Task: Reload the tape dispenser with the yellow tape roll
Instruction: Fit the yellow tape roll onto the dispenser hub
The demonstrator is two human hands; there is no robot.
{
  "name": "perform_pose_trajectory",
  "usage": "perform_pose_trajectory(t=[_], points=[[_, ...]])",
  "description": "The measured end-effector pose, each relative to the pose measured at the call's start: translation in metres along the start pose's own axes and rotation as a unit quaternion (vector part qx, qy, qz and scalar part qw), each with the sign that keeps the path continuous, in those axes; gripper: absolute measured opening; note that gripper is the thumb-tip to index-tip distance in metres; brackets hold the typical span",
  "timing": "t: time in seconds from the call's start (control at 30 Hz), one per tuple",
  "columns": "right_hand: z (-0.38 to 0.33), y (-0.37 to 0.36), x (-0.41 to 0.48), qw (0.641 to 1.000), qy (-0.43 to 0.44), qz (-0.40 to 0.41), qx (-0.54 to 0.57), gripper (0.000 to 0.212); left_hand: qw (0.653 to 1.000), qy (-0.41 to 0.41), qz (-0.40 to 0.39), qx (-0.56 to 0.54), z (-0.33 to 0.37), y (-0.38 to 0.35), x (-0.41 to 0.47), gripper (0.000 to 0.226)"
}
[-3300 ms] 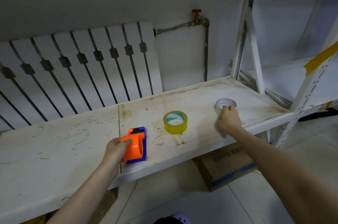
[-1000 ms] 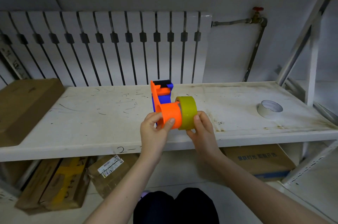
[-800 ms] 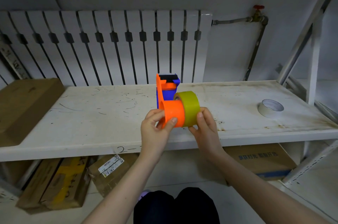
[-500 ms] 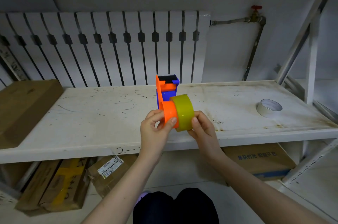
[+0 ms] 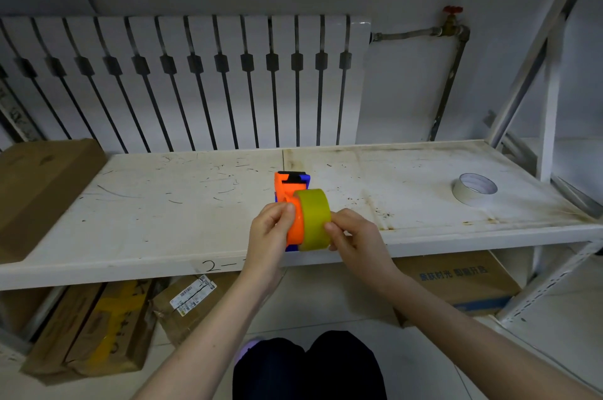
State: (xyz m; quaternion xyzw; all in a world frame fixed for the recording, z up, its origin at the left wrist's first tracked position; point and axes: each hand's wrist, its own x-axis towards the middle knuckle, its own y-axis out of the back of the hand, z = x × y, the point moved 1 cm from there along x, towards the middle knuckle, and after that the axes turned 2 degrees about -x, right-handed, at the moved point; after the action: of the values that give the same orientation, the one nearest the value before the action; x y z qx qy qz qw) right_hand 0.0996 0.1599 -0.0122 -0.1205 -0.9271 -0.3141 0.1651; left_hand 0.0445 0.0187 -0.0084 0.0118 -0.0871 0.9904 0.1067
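I hold the orange and blue tape dispenser upright over the front edge of the white shelf. My left hand grips its orange hub from the left. The yellow tape roll sits against the right side of that orange hub, partly pushed onto it. My right hand holds the roll from the right, thumb and fingers on its outer face. How far the roll is seated on the hub is hidden by the roll itself.
A white tape roll lies on the shelf at the right. A brown cardboard box rests on the shelf's left end. More boxes lie on the floor below. A radiator and shelf uprights stand behind.
Both hands picked up the dispenser and the yellow roll from the shelf. Over the last second the roll slid further left onto the orange hub, and the dispenser dropped slightly toward the shelf edge.
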Motion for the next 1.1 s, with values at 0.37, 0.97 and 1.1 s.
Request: perform_pose_trajectory(t=[0.37, 0.97, 1.1], points=[[0.021, -0.024, -0.006, 0.985, -0.111, -0.044, -0.128, 0.020, 0.986, 0.104, 0.004, 0.131, -0.027, -0.009, 0.025, 0.026], [0.026, -0.038, 0.011, 0.964, -0.144, -0.078, -0.208, 0.071, 0.981, 0.192, 0.007, 0.003, -0.033, -0.010, 0.028, 0.026], [0.035, -0.038, 0.014, 0.977, -0.155, -0.053, -0.139, 0.058, 0.969, 0.227, 0.053, -0.080, -0.026, -0.009, 0.033, 0.031]])
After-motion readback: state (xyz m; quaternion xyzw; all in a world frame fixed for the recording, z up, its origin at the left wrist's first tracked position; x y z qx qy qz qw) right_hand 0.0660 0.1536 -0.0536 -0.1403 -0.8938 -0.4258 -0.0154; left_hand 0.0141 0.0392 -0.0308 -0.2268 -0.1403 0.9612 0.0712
